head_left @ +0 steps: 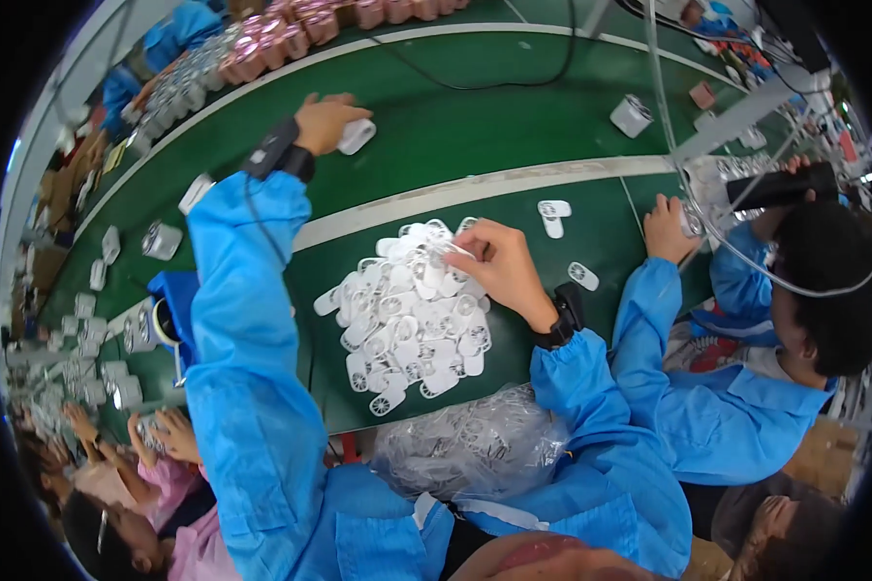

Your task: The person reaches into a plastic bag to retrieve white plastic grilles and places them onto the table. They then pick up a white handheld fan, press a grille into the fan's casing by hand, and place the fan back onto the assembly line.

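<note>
My left hand (327, 121) reaches far out over the green conveyor belt, its fingers closed on a small white box-like housing (357, 137). Nearer to me, on a green table, lies a heap of flat white plastic pieces (397, 308), each with a round, spoked opening at one end. At the heap's upper right edge my right hand (502, 266) is closed in a pinch on one such white plastic piece (446, 249). Its fingertips partly hide that piece. Three similar pieces (552, 215) lie loose to the right of this hand.
A clear plastic bag (475, 441) of white parts sits against me at the table's edge. Silvery-white housings (161, 240) stand along the belt. A blue holder with tape (172, 320) is at left. Close by on the right, a co-worker's hand (670, 230) rests near a hanging cable.
</note>
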{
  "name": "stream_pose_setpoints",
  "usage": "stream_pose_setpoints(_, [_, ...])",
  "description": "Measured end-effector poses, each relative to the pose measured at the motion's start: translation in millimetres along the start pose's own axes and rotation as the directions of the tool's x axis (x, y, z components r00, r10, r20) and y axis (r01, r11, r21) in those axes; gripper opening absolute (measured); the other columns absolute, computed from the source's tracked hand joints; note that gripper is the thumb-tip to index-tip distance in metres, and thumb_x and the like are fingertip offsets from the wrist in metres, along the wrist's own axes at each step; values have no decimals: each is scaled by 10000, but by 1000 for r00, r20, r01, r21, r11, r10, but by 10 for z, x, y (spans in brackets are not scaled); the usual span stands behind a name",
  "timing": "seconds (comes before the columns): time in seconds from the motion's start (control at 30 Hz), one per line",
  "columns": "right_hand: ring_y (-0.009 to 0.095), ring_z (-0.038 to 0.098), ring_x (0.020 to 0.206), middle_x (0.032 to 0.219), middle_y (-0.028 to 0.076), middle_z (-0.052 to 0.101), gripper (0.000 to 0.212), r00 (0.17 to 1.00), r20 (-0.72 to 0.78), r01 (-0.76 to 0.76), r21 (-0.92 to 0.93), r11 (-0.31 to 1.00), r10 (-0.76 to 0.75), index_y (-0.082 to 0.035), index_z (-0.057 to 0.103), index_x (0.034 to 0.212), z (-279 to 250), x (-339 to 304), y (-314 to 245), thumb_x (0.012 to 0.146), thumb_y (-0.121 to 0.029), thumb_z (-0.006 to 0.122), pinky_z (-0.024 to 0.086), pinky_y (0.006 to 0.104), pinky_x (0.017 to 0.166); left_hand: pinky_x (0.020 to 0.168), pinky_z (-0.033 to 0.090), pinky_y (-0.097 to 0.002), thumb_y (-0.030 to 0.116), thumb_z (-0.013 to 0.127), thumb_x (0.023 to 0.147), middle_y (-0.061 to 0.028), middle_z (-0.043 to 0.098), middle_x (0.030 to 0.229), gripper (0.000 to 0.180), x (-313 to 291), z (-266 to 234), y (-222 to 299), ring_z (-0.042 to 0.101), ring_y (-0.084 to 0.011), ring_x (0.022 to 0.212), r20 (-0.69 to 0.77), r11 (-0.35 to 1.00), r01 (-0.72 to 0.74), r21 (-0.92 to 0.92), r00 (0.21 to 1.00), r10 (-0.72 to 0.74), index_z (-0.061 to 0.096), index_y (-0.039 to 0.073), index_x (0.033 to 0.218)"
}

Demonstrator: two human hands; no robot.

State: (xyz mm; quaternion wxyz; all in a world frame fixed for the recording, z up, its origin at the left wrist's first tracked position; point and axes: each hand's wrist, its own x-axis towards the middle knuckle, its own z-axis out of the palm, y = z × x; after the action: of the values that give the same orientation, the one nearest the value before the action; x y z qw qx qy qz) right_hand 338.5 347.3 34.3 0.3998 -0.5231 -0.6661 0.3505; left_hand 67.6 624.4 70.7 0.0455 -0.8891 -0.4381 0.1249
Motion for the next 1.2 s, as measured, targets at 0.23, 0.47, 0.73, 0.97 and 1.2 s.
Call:
stream_pose_setpoints(0.23, [110, 687, 800, 954, 49, 737, 219, 998, -14, -47, 378, 925, 56, 15, 727, 1183, -49, 290, -206, 996, -99, 718, 525, 236, 631, 1063, 486, -493, 133, 869, 733, -107, 672, 1206, 745, -284, -31, -156, 635, -341, 1200, -256, 975, -165, -149, 959, 123, 593, 274, 1411])
stream_pose_setpoints(0.47, [129, 697, 895, 1121, 80, 739, 259, 996, -68, -24, 486, 874, 65, 3, 712, 1275, 182, 452, -169, 1058, -103, 619, 548, 245, 689, 1030, 512, -378, 129, 846, 833, -126, 721, 1148, 671, -1277, -14, 684, 677, -255, 1162, -232, 505, -82, -859, 943, -240, 551, 101, 1434])
stream_pose_setpoints(0.73, [241, 662, 996, 1187, 147, 682, 374, 891, 16, 443, 178, 879, -453, -9, 656, 1395, 540, 46, -599, 1025, -54, 620, 539, 354, 920, 941, 556, -354, 220, 841, 887, -169, 725, 1196, 625, -2466, 201, 1750, 720, -245, 1072, -374, 280, -276, -920, 832, -410, 579, 24, 1420])
stream_pose_setpoints(0.97, [286, 672, 1012, 1153, 130, 659, 386, 874, 62, 483, 5, 875, -483, -20, 696, 1365, 715, -155, -688, 982, -14, 655, 537, 362, 918, 946, 565, -363, 208, 882, 841, -170, 725, 1229, 671, -2618, 433, 1740, 722, -249, 1104, -473, 324, -355, -877, 759, -447, 590, 29, 1418])
stream_pose_setpoints(1.2, [230, 697, 983, 1139, 126, 681, 341, 926, -20, 373, 185, 909, -376, -21, 772, 1243, 586, -100, -603, 911, 36, 723, 579, 341, 848, 944, 569, -360, 199, 919, 796, -162, 723, 1244, 703, -2578, 483, 1782, 725, -252, 1109, -505, 307, -406, -861, 755, -418, 610, 32, 1405])
